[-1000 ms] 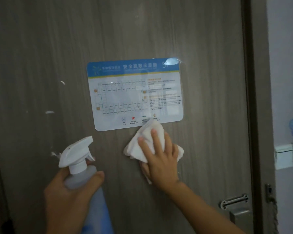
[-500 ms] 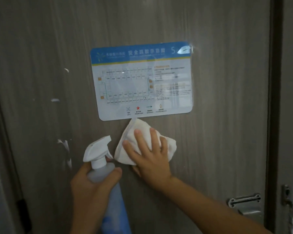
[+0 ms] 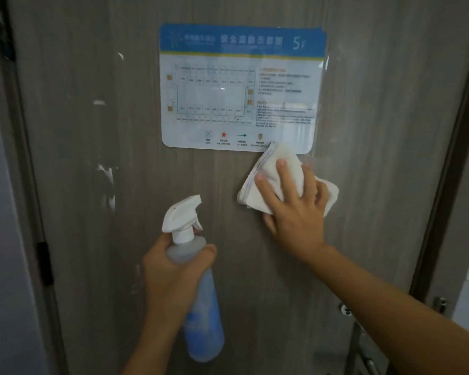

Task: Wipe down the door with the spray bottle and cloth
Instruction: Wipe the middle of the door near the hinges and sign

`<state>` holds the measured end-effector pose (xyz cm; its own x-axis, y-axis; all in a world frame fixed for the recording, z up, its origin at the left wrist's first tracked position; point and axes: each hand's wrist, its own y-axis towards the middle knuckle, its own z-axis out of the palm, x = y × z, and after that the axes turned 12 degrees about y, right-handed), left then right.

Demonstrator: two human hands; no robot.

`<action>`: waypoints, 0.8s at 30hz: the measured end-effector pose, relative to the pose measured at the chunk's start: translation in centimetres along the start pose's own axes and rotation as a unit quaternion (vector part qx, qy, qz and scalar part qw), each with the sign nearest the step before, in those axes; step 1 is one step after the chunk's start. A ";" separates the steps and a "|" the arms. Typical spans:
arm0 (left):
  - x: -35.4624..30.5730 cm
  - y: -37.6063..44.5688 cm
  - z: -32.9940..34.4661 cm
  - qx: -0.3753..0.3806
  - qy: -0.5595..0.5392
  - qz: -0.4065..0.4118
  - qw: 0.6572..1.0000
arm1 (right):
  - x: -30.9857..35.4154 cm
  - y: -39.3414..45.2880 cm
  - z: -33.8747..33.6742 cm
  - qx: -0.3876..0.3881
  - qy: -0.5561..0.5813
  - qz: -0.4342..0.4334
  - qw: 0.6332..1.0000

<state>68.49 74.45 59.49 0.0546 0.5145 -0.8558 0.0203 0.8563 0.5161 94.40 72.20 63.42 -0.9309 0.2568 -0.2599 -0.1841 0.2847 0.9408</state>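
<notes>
Cloth (image 3: 268, 182): soft, light, pinned flat on door (image 3: 377, 131) under my spread right hand (image 3: 295, 209). Bottle (image 3: 198, 293): slick, part-full; my left hand (image 3: 171, 274) wraps its neck

Door: grey-brown wood-grain door (image 3: 377, 185), white smears on its left part.
Sign: laminated blue-and-white evacuation plan (image 3: 241, 87) stuck on the door.
Right hand (image 3: 295, 209): fingers spread flat on a folded white cloth (image 3: 271, 171), its top corner overlapping the sign's lower edge.
Left hand (image 3: 171, 277): wrapped around a translucent blue spray bottle with white trigger head (image 3: 201, 301), nozzle toward the door.
</notes>
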 end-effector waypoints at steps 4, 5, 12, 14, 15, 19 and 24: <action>0.5 -2.1 0.1 -0.018 -0.014 -0.016 1.000 | -0.3 -4.9 1.0 0.046 -0.007 -0.128 0.991; 0.7 -2.5 0.1 -0.018 -0.009 -0.017 1.000 | -1.0 -5.8 0.9 0.062 -0.012 -0.175 0.983; -0.7 -3.1 -0.6 -0.019 -0.013 -0.008 1.000 | -3.7 -1.3 -0.8 0.066 -0.019 -0.229 0.971; -1.7 -2.4 -1.0 -0.036 -0.023 0.002 0.999 | -2.4 0.6 -0.6 0.042 -0.010 -0.151 0.988; -2.1 -2.0 -1.3 -0.040 -0.025 0.010 0.999 | -1.3 1.0 -0.2 0.033 -0.006 -0.118 0.992; -2.9 -0.2 -2.9 -0.045 -0.044 0.016 0.998 | 4.0 0.1 2.2 0.017 0.024 -0.052 0.998; -2.3 2.4 -4.8 -0.068 -0.037 0.008 0.997 | 9.3 -0.1 5.7 0.038 0.023 -0.184 0.982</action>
<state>63.61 75.52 62.53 0.1275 0.5270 -0.8403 -0.1161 0.8493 0.5150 87.53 79.86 59.61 -0.8190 0.0812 -0.5680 -0.4891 0.4187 0.7652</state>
